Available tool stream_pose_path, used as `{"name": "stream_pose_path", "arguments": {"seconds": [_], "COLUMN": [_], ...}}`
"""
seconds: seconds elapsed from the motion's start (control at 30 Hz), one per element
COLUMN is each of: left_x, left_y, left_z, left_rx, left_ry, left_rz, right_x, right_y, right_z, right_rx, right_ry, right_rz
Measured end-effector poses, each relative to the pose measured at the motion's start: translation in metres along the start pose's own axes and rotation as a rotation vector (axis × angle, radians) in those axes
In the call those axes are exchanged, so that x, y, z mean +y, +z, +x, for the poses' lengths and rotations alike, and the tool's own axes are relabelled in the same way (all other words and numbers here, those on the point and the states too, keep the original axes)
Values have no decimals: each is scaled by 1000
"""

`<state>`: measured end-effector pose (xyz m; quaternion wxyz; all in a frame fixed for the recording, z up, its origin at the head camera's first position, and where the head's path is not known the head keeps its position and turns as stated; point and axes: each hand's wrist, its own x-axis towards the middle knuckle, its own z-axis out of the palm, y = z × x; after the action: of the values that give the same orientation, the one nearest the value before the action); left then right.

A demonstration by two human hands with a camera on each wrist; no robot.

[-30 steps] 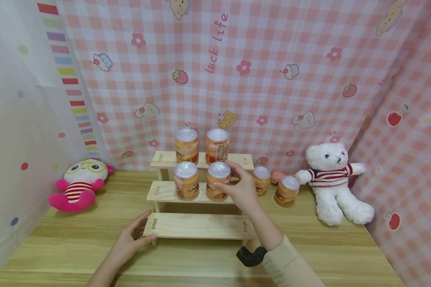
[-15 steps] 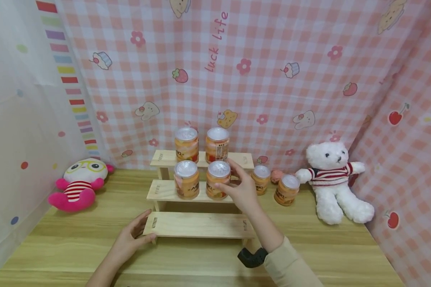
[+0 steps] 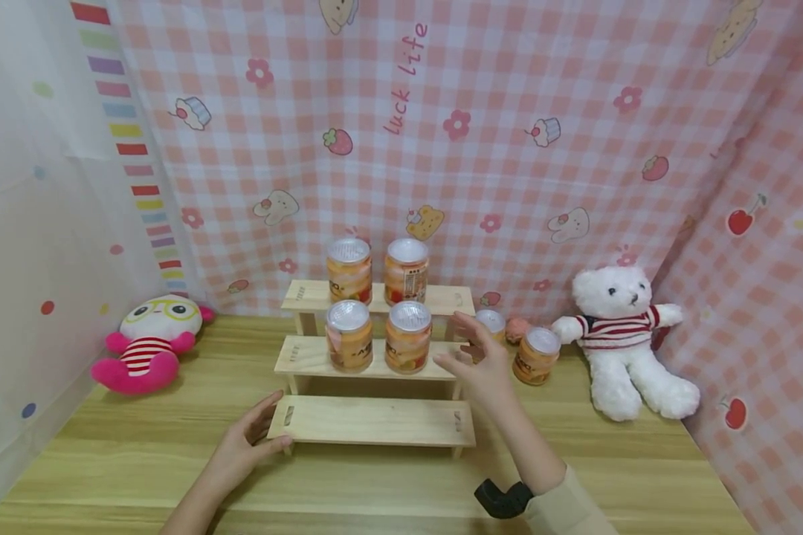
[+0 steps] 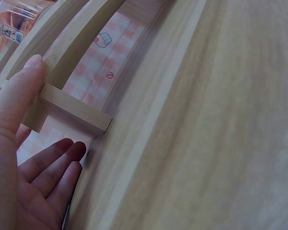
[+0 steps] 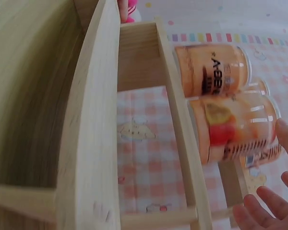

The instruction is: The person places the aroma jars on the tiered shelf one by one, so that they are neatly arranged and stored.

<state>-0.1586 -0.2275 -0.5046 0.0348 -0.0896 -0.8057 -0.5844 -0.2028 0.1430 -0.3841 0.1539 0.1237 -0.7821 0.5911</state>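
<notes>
Cans (image 3: pixel 408 345) stand upright in pairs on the far and middle steps of a wooden rack (image 3: pixel 371 420), with two more on the tabletop (image 3: pixel 375 494) at right, near a white teddy bear (image 3: pixel 622 342). At the near left corner, the left hand (image 3: pixel 239 449) holds the rack's lowest step between thumb and fingers, while the right hand (image 3: pixel 487 371), thumb and fingers parted around nothing, hovers just beside the middle step's right-hand can (a narrow gap shows between them).
</notes>
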Motion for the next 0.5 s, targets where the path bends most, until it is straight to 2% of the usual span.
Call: {"name": "stream_pose_path", "arguments": {"seconds": [0.2, 0.5], "left_x": [1, 0], "left_y": [-1, 0], "left_z": [0, 0], "left_rx": [-4, -4], "left_ry": [3, -4], "left_rz": [1, -11], "right_x": [13, 37], "right_y": [-20, -50], "right_z": [-4, -8], "right_rx": [68, 137], "right_ry": [-43, 10], "right_rz": [-98, -76]}}
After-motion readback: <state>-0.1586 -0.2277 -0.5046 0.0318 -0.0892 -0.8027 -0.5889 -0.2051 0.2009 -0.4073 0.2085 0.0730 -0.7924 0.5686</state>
